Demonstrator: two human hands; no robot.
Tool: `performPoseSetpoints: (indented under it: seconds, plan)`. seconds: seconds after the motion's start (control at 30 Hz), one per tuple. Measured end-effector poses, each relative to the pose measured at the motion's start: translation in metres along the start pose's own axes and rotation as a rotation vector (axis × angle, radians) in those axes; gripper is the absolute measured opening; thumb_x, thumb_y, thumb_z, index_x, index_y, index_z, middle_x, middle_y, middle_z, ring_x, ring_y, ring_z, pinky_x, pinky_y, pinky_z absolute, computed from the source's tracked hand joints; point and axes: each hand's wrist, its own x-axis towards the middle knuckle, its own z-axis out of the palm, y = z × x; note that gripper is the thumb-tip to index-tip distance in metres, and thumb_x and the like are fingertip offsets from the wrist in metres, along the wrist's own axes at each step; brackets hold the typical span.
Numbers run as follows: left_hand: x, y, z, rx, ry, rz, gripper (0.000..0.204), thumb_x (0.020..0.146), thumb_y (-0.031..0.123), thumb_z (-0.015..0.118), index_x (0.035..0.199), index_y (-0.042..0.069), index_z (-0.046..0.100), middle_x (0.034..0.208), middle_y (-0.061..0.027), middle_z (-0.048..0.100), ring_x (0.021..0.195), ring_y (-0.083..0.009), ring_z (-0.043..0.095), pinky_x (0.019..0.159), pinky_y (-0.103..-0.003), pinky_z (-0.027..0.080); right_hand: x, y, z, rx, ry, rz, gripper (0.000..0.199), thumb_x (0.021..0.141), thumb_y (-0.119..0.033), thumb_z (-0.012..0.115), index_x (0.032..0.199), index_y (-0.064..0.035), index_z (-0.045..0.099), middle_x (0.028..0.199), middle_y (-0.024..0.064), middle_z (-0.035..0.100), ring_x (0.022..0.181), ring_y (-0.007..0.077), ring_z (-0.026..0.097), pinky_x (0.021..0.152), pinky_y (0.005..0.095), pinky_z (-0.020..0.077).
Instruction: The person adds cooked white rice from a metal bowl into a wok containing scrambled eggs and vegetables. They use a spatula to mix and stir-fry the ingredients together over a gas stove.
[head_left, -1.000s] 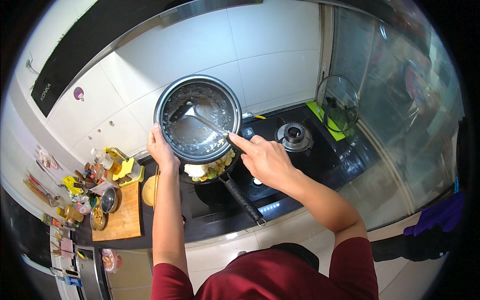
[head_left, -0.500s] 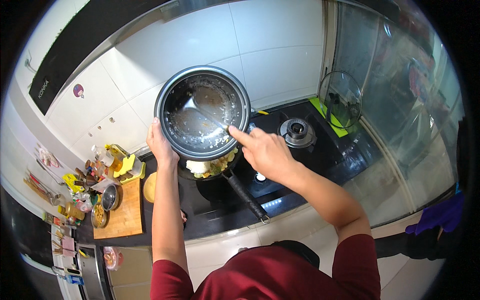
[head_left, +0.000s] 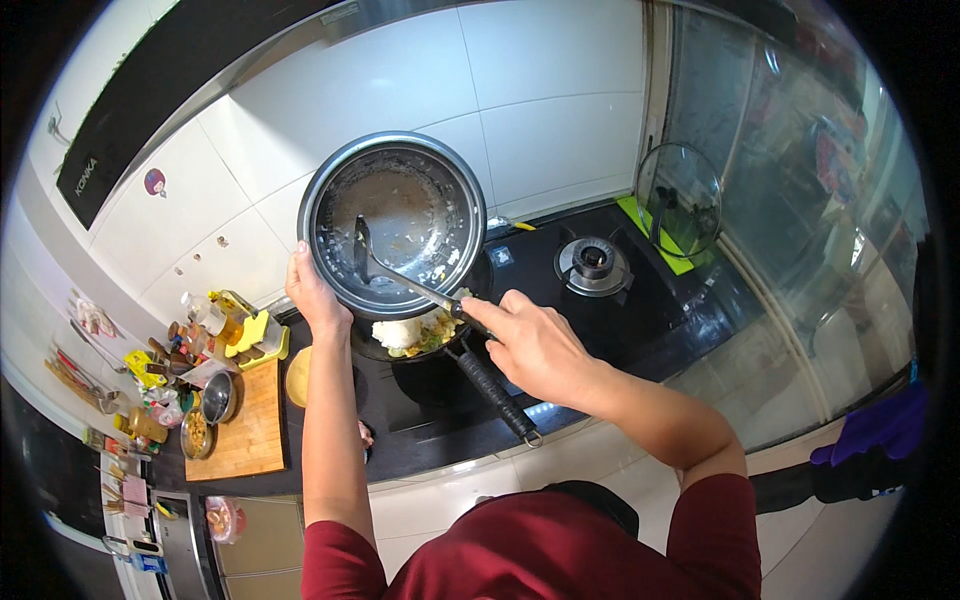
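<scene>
The left hand (head_left: 318, 303) pinches the dark pot (head_left: 400, 205) by its rim at eight o'clock; best tilt it over the pan (head_left: 488, 390), at six o'clock, and drag the spatula (head_left: 407, 283) down its wall toward that lip. The right hand (head_left: 540, 345) curls round the spatula's handle, at four o'clock. Counted: two metal bowls (head_left: 219, 398), one pot, one pan, one spatula, one uncovered burner (head_left: 592, 262), one glass lid (head_left: 692, 200).

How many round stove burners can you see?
1: the bare burner sits on the stove, right of the frying pan. Another may be hidden under that pan; the pan and the dark pot block my view there.
</scene>
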Motion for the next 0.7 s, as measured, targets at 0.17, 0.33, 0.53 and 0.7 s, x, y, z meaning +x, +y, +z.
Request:
performPoseSetpoints:
  seconds: [0.17, 0.33, 0.53, 0.7]
  plan:
    - [0.005, -0.012, -0.004, 0.062, -0.016, 0.128, 0.026, 0.102, 0.022, 0.053, 0.079, 0.01, 0.053, 0.076, 0.0041, 0.053, 0.067, -0.0051, 0.048, 0.062, -0.021, 0.041, 0.001, -0.012, 0.017, 0.193, 0.209, -0.073, 0.055, 0.084, -0.003, 0.065, 0.137, -0.005, 0.05, 0.097, 0.0193, 0.053, 0.075, 0.0388, 0.061, 0.065, 0.0457, 0.0501]
    - [0.003, -0.006, -0.002, 0.129, -0.001, 0.215, 0.039, 0.101, 0.022, 0.055, 0.066, 0.014, 0.042, 0.066, 0.0102, 0.039, 0.062, -0.0014, 0.033, 0.055, -0.02, 0.028, -0.016, 0.005, 0.026, -0.064, -0.021, -0.035, 0.055, 0.084, -0.005, 0.062, 0.137, -0.0053, 0.048, 0.095, 0.0194, 0.052, 0.069, 0.0395, 0.062, 0.061, 0.0481, 0.0524]
    - [0.005, -0.013, -0.01, 0.32, -0.045, 0.381, 0.043, 0.1, 0.02, 0.06, 0.065, 0.013, 0.036, 0.065, 0.0093, 0.032, 0.062, -0.0034, 0.025, 0.053, -0.024, 0.02, -0.01, 0.003, 0.025, -0.05, 0.043, -0.115, 0.053, 0.084, -0.006, 0.06, 0.136, -0.005, 0.049, 0.094, 0.0205, 0.054, 0.067, 0.0396, 0.064, 0.06, 0.0501, 0.0523]
    - [-0.002, -0.005, -0.008, 0.416, -0.089, 0.406, 0.04, 0.1, 0.02, 0.059, 0.066, 0.014, 0.039, 0.068, 0.0097, 0.033, 0.064, -0.0029, 0.026, 0.055, -0.022, 0.022, -0.015, 0.029, 0.019, -0.166, 0.0, 0.029, 0.051, 0.083, -0.005, 0.06, 0.133, -0.0052, 0.051, 0.095, 0.0214, 0.054, 0.069, 0.0408, 0.064, 0.061, 0.0505, 0.0531]
